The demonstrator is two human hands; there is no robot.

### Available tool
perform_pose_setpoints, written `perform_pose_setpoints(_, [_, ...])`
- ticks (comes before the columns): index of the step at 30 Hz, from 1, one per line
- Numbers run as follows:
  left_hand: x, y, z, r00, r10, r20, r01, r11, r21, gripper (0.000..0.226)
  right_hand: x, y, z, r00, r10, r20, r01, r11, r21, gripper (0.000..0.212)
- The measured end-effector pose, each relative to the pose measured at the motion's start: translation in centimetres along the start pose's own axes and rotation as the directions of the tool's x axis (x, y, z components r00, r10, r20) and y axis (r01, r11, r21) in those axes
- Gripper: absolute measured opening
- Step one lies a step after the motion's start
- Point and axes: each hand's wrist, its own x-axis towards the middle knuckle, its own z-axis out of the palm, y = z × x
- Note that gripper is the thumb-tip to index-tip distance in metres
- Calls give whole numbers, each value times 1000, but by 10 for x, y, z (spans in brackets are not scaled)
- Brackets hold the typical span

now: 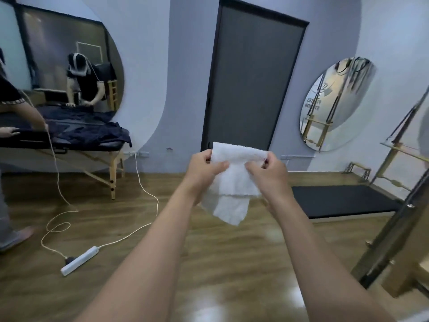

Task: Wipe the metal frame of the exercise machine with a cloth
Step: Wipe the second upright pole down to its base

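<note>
A wooden floor (pixel 232 263) fills the room and a dark door (pixel 253 82) stands far in the middle; the metal frame (pixel 394 240) rises at the right edge, well apart from the cloth (pixel 234 182); a table (pixel 69 141) is far left; the white cloth hangs in the middle; the left hand (pixel 202 173) and the right hand (pixel 271 175) each pinch its top part; a power strip (pixel 79 260) lies near left.

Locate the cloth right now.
Head view, centre: the white cloth hangs pinched between the left hand and right hand, in front of the grey door, left of the metal frame.
</note>
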Motion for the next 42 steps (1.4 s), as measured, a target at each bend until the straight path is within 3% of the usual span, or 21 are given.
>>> perform_pose_setpoints(5, [96,21,35,996,55,71,-63,992,111,4,79,6,-10,971,-67,-230,60,998,-37,14])
perform_pose_setpoints(11, [199,36,79,959,144,244,-161,986,52,22,161,8,-15,836,-219,-504,102,963,-251,14])
perform_pose_setpoints(14, [245,37,102,921,175,348,-187,982,1,28,194,11,-26,783,-196,-591,41,963,-266,29])
perform_pose_setpoints(17, [282,40,132,858,182,480,-185,982,-41,31,214,11,-41,700,-113,-705,14,989,-145,32])
perform_pose_setpoints(20, [303,47,171,770,176,614,-135,984,-114,19,224,6,-56,581,-82,-810,5,995,-97,23])
perform_pose_setpoints(26, [305,66,262,552,272,788,-43,953,-299,9,224,-3,-103,330,-241,-913,-70,958,-278,5])
perform_pose_setpoints(31, [293,92,325,330,434,838,-17,890,-455,13,225,-13,-134,137,-390,-911,-68,914,-401,47])
perform_pose_setpoints(33, [285,106,344,266,483,834,7,864,-503,16,229,-16,-145,80,-484,-872,-81,868,-489,46])
perform_pose_setpoints(37, [269,134,375,125,567,814,43,817,-575,16,239,-19,-167,57,-636,-769,-225,742,-631,27])
perform_pose_setpoints(42, [256,178,404,-59,600,798,184,792,-582,15,239,-35,-193,137,-758,-637,-563,470,-680,44])
